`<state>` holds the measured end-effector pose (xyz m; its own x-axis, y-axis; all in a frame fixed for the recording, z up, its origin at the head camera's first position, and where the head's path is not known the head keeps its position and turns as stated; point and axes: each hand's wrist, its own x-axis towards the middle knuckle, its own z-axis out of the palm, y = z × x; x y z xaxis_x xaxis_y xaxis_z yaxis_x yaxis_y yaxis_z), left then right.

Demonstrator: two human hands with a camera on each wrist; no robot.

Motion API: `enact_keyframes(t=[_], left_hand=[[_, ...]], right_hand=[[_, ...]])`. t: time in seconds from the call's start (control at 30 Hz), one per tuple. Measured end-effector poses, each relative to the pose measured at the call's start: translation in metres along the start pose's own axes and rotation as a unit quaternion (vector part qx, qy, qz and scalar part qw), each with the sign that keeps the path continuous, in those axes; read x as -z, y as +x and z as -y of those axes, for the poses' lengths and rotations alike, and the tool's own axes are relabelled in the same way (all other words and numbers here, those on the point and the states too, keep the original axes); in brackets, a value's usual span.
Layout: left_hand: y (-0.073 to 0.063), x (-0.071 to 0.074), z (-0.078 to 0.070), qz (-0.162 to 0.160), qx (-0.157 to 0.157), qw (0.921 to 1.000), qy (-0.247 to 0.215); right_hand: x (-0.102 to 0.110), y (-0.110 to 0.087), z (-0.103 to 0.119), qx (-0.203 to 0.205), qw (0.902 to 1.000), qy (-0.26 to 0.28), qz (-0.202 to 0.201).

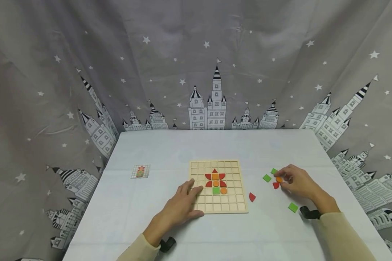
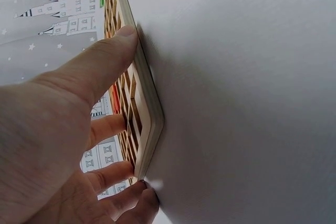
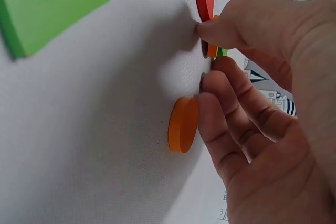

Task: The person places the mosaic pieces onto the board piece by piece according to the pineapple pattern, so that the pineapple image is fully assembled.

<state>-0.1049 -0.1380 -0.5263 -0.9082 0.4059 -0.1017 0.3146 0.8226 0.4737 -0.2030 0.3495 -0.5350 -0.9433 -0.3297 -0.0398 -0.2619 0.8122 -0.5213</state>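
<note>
A wooden grid board (image 1: 228, 207) lies on the table, bearing red petal-like pieces, an orange square (image 1: 215, 177), two orange discs and a green square (image 1: 216, 190). My left hand (image 1: 182, 204) rests at its left edge with fingers spread. In the left wrist view the thumb touches the board's rim (image 2: 152, 106). To the right of the board, my right hand (image 1: 297, 182) pinches an orange disc (image 1: 279, 179) between thumb and index finger, low over the table. Another orange disc (image 3: 185, 124) lies beside the other fingertips, hidden by the hand in the head view.
Green squares (image 1: 266, 178) and a red piece (image 1: 276, 185) lie around my right hand. Another red piece (image 1: 252, 197) sits near the board's right edge, and a green square (image 1: 293, 207) lies nearer me. A small pattern card (image 1: 140, 171) is at left.
</note>
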Motion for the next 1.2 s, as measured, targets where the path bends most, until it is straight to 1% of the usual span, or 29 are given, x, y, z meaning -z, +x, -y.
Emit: enact_keyframes(t=[0.17,0.33,0.67,0.93,1.07,1.2], left_hand=[[0.001,0.000,-0.001,0.001,0.004,1.0000,0.003],[0.000,0.000,-0.002,0.000,0.004,1.0000,0.005],[-0.001,0.001,-0.002,0.000,0.000,1.0000,0.002],[-0.001,0.003,-0.004,-0.002,-0.003,1.0000,0.001],[-0.002,0.003,-0.005,-0.001,-0.002,1.0000,0.002],[-0.001,0.003,-0.004,-0.001,-0.002,1.0000,0.003]], right_hand=[[0.001,0.000,0.002,-0.009,0.9999,0.013,0.000],[-0.001,0.001,0.003,-0.011,0.9998,0.014,-0.003],[-0.001,0.003,0.004,-0.004,0.9999,0.010,-0.013],[0.002,0.003,0.007,0.025,0.9984,0.004,-0.050],[0.001,0.003,0.013,0.050,0.9962,0.009,-0.070],[-0.001,0.006,0.024,0.063,0.9949,0.017,-0.077]])
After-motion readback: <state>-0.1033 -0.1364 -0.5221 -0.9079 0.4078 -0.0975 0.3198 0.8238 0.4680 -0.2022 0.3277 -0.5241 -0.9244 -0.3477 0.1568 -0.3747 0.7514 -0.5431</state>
